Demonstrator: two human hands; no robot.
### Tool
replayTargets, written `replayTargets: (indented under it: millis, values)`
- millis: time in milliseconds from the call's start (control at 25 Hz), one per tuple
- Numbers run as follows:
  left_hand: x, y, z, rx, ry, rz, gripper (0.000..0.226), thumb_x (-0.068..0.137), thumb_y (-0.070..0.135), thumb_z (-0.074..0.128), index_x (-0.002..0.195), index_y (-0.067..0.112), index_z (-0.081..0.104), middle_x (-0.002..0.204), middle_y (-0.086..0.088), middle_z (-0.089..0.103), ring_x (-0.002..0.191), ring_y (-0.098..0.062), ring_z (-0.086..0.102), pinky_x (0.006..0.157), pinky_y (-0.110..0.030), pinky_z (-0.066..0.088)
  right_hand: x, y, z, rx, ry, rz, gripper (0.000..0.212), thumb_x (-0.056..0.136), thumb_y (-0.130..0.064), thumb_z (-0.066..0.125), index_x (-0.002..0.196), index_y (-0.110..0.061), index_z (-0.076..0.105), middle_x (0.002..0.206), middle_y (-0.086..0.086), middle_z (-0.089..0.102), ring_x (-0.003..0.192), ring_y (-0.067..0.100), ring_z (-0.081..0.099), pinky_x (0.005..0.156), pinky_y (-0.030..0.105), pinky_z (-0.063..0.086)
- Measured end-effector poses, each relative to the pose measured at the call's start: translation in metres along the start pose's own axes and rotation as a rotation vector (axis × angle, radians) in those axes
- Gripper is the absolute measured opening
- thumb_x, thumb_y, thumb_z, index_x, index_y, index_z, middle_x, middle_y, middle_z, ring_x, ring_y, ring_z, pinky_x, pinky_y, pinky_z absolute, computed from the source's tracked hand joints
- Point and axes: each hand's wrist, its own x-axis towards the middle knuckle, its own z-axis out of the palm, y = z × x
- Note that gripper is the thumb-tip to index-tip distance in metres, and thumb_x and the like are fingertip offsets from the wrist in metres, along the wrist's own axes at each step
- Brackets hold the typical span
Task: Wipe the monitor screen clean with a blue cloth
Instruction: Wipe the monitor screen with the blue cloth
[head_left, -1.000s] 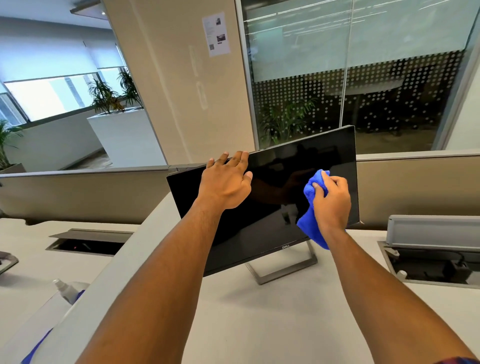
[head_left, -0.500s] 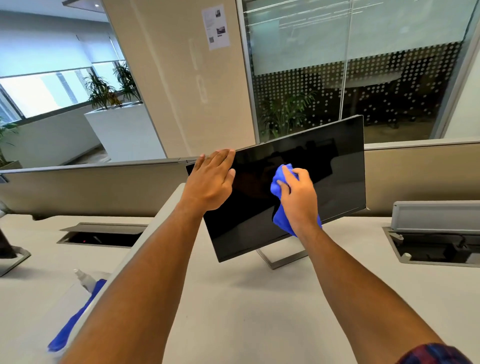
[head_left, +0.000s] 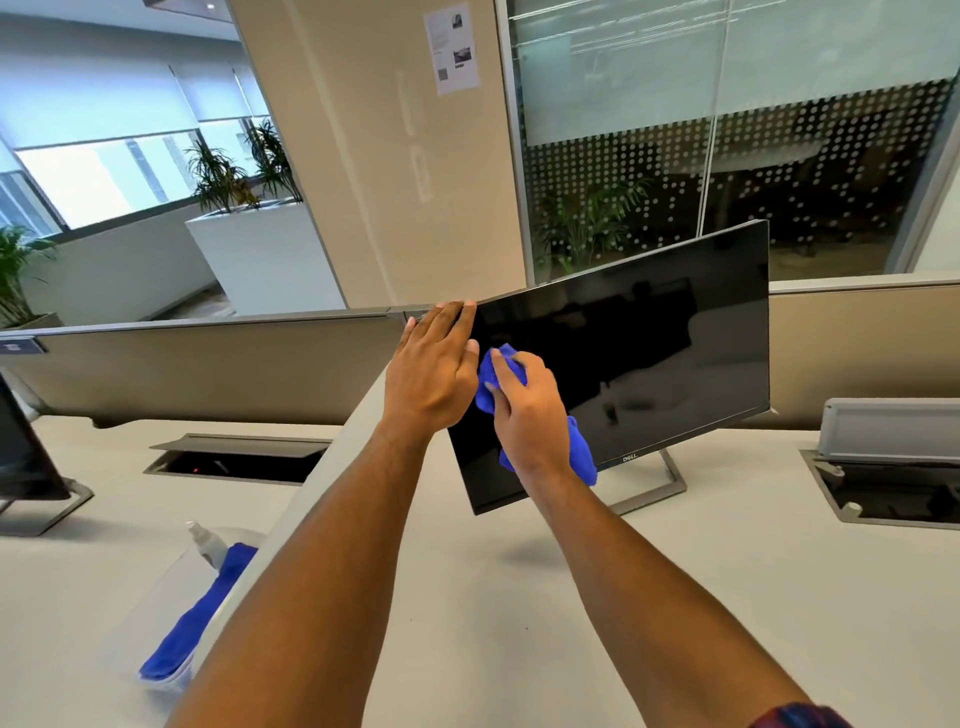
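A black monitor with a dark screen stands tilted on a silver stand on the pale desk. My left hand grips the monitor's upper left corner, fingers over the top edge. Pressed against the left part of the screen is a bunched blue cloth, held in my right hand. Part of the cloth pokes out above my fingers and part hangs below my wrist.
To the left, a clear tray holds a second blue cloth and a spray bottle. Open cable boxes are sunk in the desks. Another monitor stands at the far left. A low divider runs behind.
My right hand has slid the cloth leftward across the screen, from the right half to beside my left hand. My left hand stayed on the monitor's top edge, nearer its left corner.
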Motion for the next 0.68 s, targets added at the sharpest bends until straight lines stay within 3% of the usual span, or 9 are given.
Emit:
replayTargets:
  millis: [120, 240, 360, 480, 560, 680]
  values:
    - [0.002, -0.002, -0.005, -0.036, -0.001, 0.004, 0.057, 0.105, 0.037, 0.023, 0.160, 0.023, 0.028, 0.166, 0.002, 0.028, 0.154, -0.014, 0.019, 0.128, -0.038, 0.008, -0.008, -0.014, 0.011, -0.053, -0.109, -0.232, 0.028, 0.097, -0.012, 0.058, 0.124, -0.012, 0.063, 0.121, 0.008, 0.061, 0.088, 0.019, 0.056, 0.078, 0.034, 0.053]
    - [0.002, -0.004, -0.009, -0.039, -0.035, 0.015, 0.061, 0.102, 0.040, 0.019, 0.160, 0.024, 0.026, 0.166, 0.003, 0.026, 0.155, -0.013, 0.018, 0.128, -0.039, 0.009, -0.013, -0.015, 0.014, -0.047, -0.095, -0.127, 0.029, 0.100, -0.017, 0.055, 0.128, -0.011, 0.060, 0.123, 0.007, 0.061, 0.089, 0.018, 0.057, 0.079, 0.033, 0.052]
    - [0.001, -0.006, -0.008, -0.047, -0.040, 0.024, 0.062, 0.102, 0.040, 0.017, 0.161, 0.023, 0.024, 0.167, 0.002, 0.024, 0.155, -0.014, 0.016, 0.128, -0.038, 0.006, -0.021, -0.005, 0.013, -0.079, -0.180, -0.238, 0.033, 0.101, -0.017, 0.050, 0.133, -0.011, 0.059, 0.124, 0.008, 0.061, 0.093, 0.020, 0.058, 0.083, 0.035, 0.053]
    - [-0.001, -0.005, 0.002, -0.023, 0.003, 0.024, 0.057, 0.106, 0.034, 0.024, 0.162, 0.021, 0.021, 0.168, 0.000, 0.021, 0.156, -0.016, 0.013, 0.128, -0.039, 0.002, -0.019, 0.005, 0.001, -0.002, -0.064, -0.037, 0.040, 0.099, -0.019, 0.058, 0.137, -0.008, 0.056, 0.124, 0.011, 0.061, 0.100, 0.020, 0.060, 0.086, 0.030, 0.056]
    - [-0.002, -0.002, 0.008, -0.009, 0.021, 0.013, 0.059, 0.106, 0.035, 0.023, 0.162, 0.021, 0.018, 0.169, 0.000, 0.018, 0.157, -0.017, 0.010, 0.128, -0.039, -0.001, -0.021, 0.017, -0.007, -0.024, -0.110, -0.108, 0.044, 0.096, -0.017, 0.063, 0.138, -0.008, 0.055, 0.124, 0.011, 0.061, 0.099, 0.020, 0.062, 0.082, 0.032, 0.058]
    - [-0.004, 0.000, 0.011, 0.007, 0.046, 0.007, 0.064, 0.101, 0.040, 0.019, 0.162, 0.020, 0.017, 0.169, -0.001, 0.018, 0.157, -0.018, 0.009, 0.128, -0.039, -0.002, -0.016, 0.046, -0.021, -0.021, -0.030, 0.047, 0.038, 0.099, -0.025, 0.056, 0.133, -0.010, 0.058, 0.113, -0.004, 0.055, 0.099, -0.002, 0.055, 0.079, 0.024, 0.054]
